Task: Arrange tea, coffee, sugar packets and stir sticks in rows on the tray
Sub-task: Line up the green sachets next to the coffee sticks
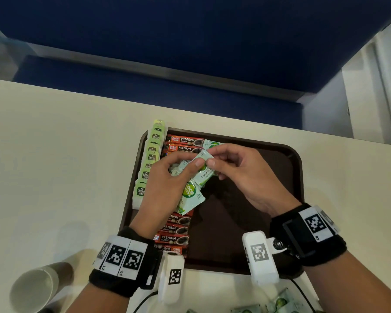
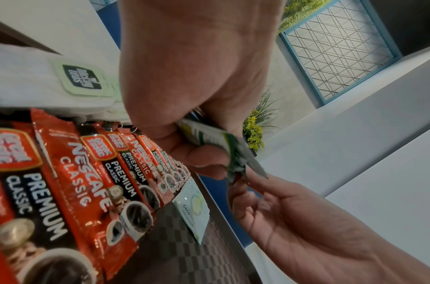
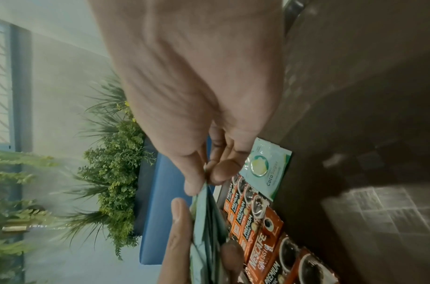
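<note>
Holding a fan of Coco Sugar packets [image 1: 191, 188] in my left hand [image 1: 167, 184] over the tray [image 1: 280, 168], right hand [image 1: 242, 170] pinching the top one. One Coco Sugar packet [image 3: 266, 169] lies beside the Great Taste Premium and Nescafe Classic coffee sticks [image 1: 183, 143]; McCoy teas [image 1: 150, 163] line the left rim.

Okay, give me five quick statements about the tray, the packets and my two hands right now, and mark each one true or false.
1. The left hand holds a bunch of sugar packets. True.
2. The right hand rests flat on the table. False: it pinches the top sugar packet of the bunch, above the tray.
3. One sugar packet already lies on the tray beside the far end of the coffee row. True.
4. The tea bags sit to the right of the coffee packets. False: they line the tray's left edge.
5. The paper cup stands upright on the tray. False: it lies on its side on the table, near left.
</note>
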A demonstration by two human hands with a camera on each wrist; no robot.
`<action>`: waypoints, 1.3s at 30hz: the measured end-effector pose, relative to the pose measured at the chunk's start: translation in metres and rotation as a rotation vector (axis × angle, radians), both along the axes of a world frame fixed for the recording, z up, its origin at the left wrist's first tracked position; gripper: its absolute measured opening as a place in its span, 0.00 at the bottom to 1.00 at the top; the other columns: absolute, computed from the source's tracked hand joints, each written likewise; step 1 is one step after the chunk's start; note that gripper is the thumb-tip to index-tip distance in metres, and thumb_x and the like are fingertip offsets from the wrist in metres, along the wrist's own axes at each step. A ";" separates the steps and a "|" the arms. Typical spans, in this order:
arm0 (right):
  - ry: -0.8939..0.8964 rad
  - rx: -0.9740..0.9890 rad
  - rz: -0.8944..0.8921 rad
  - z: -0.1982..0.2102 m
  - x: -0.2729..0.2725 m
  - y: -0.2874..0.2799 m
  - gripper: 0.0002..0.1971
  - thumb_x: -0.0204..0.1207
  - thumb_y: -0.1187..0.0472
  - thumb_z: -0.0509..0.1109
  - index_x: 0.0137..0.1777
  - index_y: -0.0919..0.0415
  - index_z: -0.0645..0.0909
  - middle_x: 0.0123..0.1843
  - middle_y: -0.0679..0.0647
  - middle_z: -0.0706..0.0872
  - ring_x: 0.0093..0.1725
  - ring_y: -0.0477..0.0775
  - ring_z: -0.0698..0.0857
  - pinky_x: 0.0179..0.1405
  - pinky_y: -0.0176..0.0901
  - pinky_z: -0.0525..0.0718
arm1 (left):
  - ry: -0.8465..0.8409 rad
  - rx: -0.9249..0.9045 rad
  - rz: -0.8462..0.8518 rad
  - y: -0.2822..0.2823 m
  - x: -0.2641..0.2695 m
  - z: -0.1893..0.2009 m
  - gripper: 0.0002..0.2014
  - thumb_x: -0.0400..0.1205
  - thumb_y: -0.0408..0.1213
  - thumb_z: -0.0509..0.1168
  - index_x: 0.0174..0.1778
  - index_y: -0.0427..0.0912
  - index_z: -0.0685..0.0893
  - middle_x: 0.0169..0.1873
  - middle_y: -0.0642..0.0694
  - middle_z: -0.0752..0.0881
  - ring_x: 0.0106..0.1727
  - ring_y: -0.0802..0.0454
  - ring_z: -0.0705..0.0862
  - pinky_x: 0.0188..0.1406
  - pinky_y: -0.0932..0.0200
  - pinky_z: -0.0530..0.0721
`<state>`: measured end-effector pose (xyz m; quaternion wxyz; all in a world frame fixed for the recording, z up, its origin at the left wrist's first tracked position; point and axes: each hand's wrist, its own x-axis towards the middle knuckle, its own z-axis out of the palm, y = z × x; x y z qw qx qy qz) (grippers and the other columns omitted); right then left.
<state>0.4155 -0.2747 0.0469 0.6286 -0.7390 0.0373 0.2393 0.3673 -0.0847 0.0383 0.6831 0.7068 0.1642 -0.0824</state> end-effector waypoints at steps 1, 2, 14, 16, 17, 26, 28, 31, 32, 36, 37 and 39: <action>0.017 0.011 -0.009 0.000 0.001 -0.001 0.10 0.82 0.61 0.80 0.62 0.57 0.91 0.56 0.57 0.94 0.53 0.50 0.92 0.47 0.39 0.88 | 0.004 -0.014 0.004 0.000 0.000 0.000 0.09 0.84 0.49 0.78 0.57 0.53 0.95 0.53 0.55 0.96 0.57 0.55 0.94 0.63 0.47 0.91; 0.046 0.041 -0.040 0.000 0.001 -0.002 0.10 0.83 0.63 0.79 0.62 0.60 0.90 0.57 0.57 0.94 0.54 0.51 0.93 0.47 0.40 0.89 | 0.013 -0.027 0.011 0.000 0.000 -0.001 0.09 0.84 0.50 0.78 0.57 0.53 0.95 0.53 0.54 0.96 0.56 0.53 0.95 0.59 0.47 0.92; -0.011 -0.060 -0.216 -0.013 -0.014 -0.012 0.13 0.84 0.64 0.78 0.65 0.56 0.84 0.53 0.51 0.96 0.55 0.45 0.94 0.50 0.37 0.87 | 0.025 0.034 0.064 0.005 -0.002 -0.007 0.06 0.83 0.44 0.81 0.54 0.56 0.97 0.55 0.63 0.96 0.65 0.65 0.90 0.78 0.44 0.84; -0.038 -0.122 -0.250 -0.022 -0.016 -0.018 0.11 0.84 0.63 0.78 0.64 0.54 0.84 0.51 0.51 0.96 0.52 0.43 0.94 0.52 0.39 0.86 | 0.022 0.043 0.109 0.009 -0.001 -0.008 0.05 0.83 0.44 0.80 0.54 0.57 0.97 0.56 0.65 0.95 0.67 0.67 0.88 0.80 0.45 0.83; -0.051 -0.166 -0.238 -0.027 -0.017 -0.020 0.11 0.84 0.63 0.78 0.63 0.52 0.84 0.50 0.50 0.96 0.51 0.42 0.93 0.52 0.40 0.86 | 0.017 0.047 0.125 0.011 0.000 -0.009 0.05 0.83 0.45 0.80 0.54 0.59 0.97 0.56 0.64 0.95 0.68 0.64 0.88 0.79 0.43 0.83; -0.261 -0.455 -0.136 -0.053 -0.022 -0.015 0.15 0.80 0.65 0.81 0.62 0.50 0.87 0.53 0.51 0.85 0.48 0.43 0.85 0.48 0.26 0.82 | 0.005 0.018 0.146 0.015 0.000 -0.011 0.06 0.83 0.47 0.80 0.54 0.61 0.97 0.58 0.61 0.95 0.70 0.53 0.91 0.76 0.36 0.86; -0.277 -0.452 -0.143 -0.054 -0.024 -0.013 0.16 0.80 0.67 0.81 0.63 0.50 0.86 0.51 0.51 0.85 0.46 0.42 0.84 0.46 0.27 0.82 | 0.009 0.011 0.148 0.016 -0.001 -0.013 0.06 0.83 0.47 0.80 0.55 0.60 0.97 0.57 0.61 0.95 0.68 0.52 0.91 0.75 0.36 0.86; -0.284 -0.452 -0.166 -0.058 -0.024 -0.010 0.18 0.79 0.67 0.82 0.65 0.50 0.84 0.49 0.51 0.86 0.44 0.40 0.83 0.45 0.29 0.83 | 0.016 0.010 0.155 0.017 -0.003 -0.014 0.06 0.83 0.48 0.80 0.55 0.61 0.97 0.57 0.60 0.96 0.67 0.50 0.92 0.75 0.34 0.86; -0.279 -0.453 -0.173 -0.058 -0.024 -0.009 0.19 0.79 0.66 0.82 0.66 0.51 0.84 0.49 0.51 0.86 0.44 0.40 0.84 0.45 0.29 0.83 | 0.018 0.009 0.155 0.017 -0.003 -0.015 0.07 0.83 0.48 0.80 0.55 0.62 0.97 0.58 0.60 0.96 0.67 0.50 0.92 0.76 0.34 0.86; -0.282 -0.477 -0.183 -0.059 -0.022 -0.005 0.22 0.79 0.64 0.83 0.69 0.52 0.82 0.49 0.48 0.86 0.43 0.37 0.84 0.44 0.26 0.82 | 0.017 -0.003 0.152 0.018 -0.003 -0.014 0.07 0.83 0.48 0.80 0.56 0.61 0.97 0.58 0.61 0.95 0.68 0.50 0.92 0.76 0.35 0.86; -0.282 -0.484 -0.185 -0.059 -0.022 -0.005 0.22 0.79 0.63 0.83 0.70 0.52 0.81 0.50 0.49 0.86 0.43 0.36 0.84 0.43 0.26 0.82 | 0.014 0.001 0.152 0.018 -0.003 -0.013 0.07 0.83 0.48 0.80 0.56 0.61 0.97 0.58 0.61 0.95 0.69 0.51 0.92 0.76 0.35 0.85; -0.277 -0.495 -0.186 -0.060 -0.022 -0.005 0.23 0.78 0.62 0.84 0.70 0.53 0.81 0.51 0.50 0.86 0.42 0.36 0.84 0.43 0.26 0.82 | 0.011 0.008 0.155 0.019 -0.001 -0.014 0.06 0.83 0.48 0.80 0.55 0.61 0.97 0.58 0.61 0.95 0.70 0.53 0.91 0.78 0.36 0.84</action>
